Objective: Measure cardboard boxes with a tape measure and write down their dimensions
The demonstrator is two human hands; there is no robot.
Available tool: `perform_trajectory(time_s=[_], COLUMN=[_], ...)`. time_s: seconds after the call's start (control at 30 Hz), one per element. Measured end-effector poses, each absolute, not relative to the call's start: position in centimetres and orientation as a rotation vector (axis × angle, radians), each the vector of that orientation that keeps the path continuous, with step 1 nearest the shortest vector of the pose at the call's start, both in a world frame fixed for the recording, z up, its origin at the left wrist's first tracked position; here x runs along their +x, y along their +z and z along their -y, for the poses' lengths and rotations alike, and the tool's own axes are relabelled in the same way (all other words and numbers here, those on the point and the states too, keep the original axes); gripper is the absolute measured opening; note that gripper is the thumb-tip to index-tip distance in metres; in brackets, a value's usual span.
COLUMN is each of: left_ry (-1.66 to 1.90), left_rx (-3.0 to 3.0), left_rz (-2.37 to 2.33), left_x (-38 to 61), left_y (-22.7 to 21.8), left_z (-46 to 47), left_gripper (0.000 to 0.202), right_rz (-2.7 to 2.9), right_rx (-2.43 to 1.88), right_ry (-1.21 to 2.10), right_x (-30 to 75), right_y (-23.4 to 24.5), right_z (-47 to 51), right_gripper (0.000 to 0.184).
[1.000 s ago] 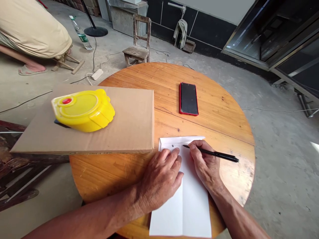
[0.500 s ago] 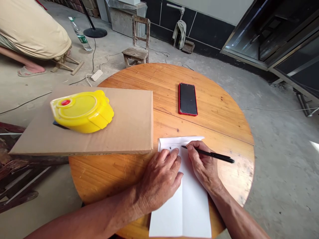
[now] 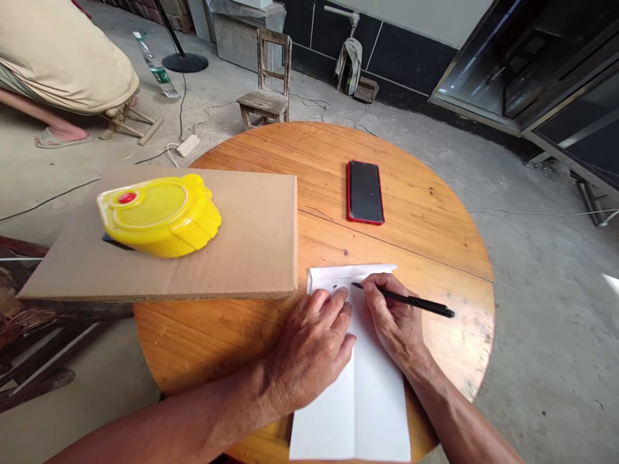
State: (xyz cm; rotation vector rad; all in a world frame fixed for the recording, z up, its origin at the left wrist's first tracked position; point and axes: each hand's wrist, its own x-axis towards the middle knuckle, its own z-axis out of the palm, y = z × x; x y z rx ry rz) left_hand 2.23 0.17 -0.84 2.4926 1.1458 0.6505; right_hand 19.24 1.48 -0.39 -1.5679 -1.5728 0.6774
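Note:
A black pen is pinched in my right hand, its tip at the upper part of a folded white sheet of paper. Faint small writing shows near the tip, too small to read. My left hand rests on the paper, fingers slightly bent and apart, holding nothing. A small dark speck sits on the paper just above its fingertips. Beyond the hands, a smartphone in a red case lies on the round wooden table.
At left, a large yellow tape measure with a red button lies on a flat cardboard box overhanging the table. Past the table stand a small wooden chair and a water bottle. A seated person's leg shows at upper left.
The dark speck on the paper has shifted slightly to the right. Both hands and the pen stay in nearly the same place.

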Motion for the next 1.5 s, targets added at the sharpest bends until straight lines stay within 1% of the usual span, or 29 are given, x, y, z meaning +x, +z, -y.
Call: perform_trajectory(time_s=[0.3,0.7,0.97,1.27,1.4,1.5], left_ry=[0.645,0.642,0.645,0.604,0.594,0.586], left_rx=[2.497,2.484,2.485,2.482,2.480,2.469], left_rz=[-1.147,-1.151,-1.157,-1.146,-1.140,-1.147], left_x=[2.17,2.25,2.17,2.24,2.16,2.15], left_y=[-0.79,-0.84,-0.82,-0.83,-0.68,-0.57], left_z=[-0.19,-0.18,-0.23,-0.30,-0.26,-0.24], left_gripper=[0.028,0.028,0.029,0.030,0.033,0.030], right_rz=[1.593,1.521,1.592,1.400,1.400,1.422], right_rx=[-1.576,-1.556,-1.578,-1.551,-1.566,-1.551], right_ry=[0.638,0.740,0.685,0.739,0.752,0.747], right_x=[19.16,19.47,19.39,19.61,19.59,19.52], right_y=[-0.28,-0.56,-0.51,-0.55,-0.61,-0.61], right_z=[-1.59,-1.40,-1.51,-1.29,-1.43,-1.49], right_gripper=[0.017,0.017,0.016,0.018,0.018,0.017])
